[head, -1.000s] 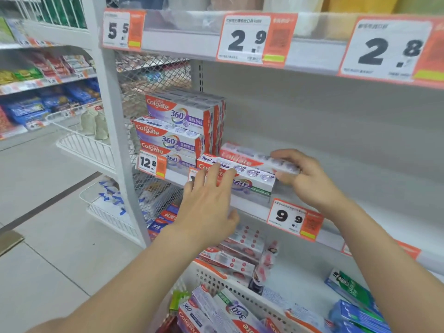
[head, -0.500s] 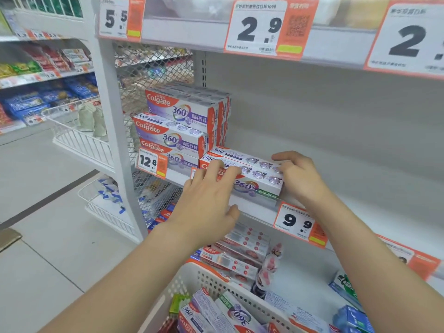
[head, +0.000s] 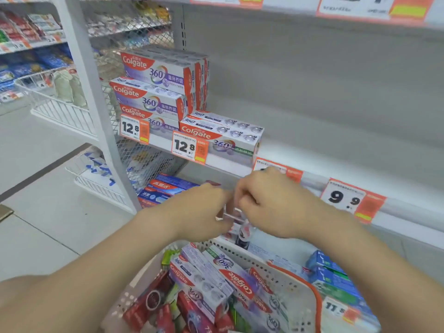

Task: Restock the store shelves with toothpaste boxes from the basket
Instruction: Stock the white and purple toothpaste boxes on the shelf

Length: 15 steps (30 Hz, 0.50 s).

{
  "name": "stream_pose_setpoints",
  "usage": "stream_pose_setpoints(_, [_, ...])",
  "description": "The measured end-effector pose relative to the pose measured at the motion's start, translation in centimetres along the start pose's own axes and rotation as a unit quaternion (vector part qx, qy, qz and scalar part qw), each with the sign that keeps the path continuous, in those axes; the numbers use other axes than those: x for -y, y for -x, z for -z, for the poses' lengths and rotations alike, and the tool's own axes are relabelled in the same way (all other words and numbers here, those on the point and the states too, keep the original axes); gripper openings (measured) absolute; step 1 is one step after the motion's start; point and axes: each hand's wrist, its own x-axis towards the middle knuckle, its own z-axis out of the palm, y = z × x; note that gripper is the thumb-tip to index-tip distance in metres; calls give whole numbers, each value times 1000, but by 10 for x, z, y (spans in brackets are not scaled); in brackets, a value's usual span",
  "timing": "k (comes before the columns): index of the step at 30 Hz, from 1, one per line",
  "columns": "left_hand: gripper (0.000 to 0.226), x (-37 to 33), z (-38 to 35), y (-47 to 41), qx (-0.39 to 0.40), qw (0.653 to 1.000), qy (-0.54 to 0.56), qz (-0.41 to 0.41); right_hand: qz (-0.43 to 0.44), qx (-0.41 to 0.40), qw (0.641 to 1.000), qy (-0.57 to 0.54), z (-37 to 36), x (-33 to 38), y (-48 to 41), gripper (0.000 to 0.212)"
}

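The long white-and-purple cardboard toothpaste boxes (head: 200, 280) lie heaped in the white perforated plastic basket (head: 265, 260) at the bottom of the view, and they look light, stiff-edged and easily dented, so each is probably best taken across its narrow middle or by both ends. Half a second ago both hands were squaring two boxes on the grey metal shelf (head: 312, 150); that shelved pair (head: 223, 131) now lies untouched beside the taller stack. The left hand (head: 201, 210) and right hand (head: 271, 205) have dropped below the shelf edge, close together with fingers curled; blur hides whether they pinch anything.
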Motion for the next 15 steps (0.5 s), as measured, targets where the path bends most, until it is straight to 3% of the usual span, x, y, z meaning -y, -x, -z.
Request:
stream_pose_setpoints(3, [24,-14,-26,11,131,991,-7,-9,14,191,980,63,-25,5,35,16])
stream_pose_setpoints(6, [32,-30,-56,22,243,969,-46,6,3,282,955,89,-55,1,65,18])
stream_pose_setpoints(10, [35,-48,-110,40,351,934,-69,-3,-14,325,939,117,-88,-14,92,21])
stream_pose_setpoints(13, [35,-60,-158,59,367,924,-93,-44,-24,325,940,105,-98,-19,107,26])
stream_pose_setpoints(15, [49,-65,-190,70,347,928,-116,-69,-35,333,937,98,-104,-21,116,23])
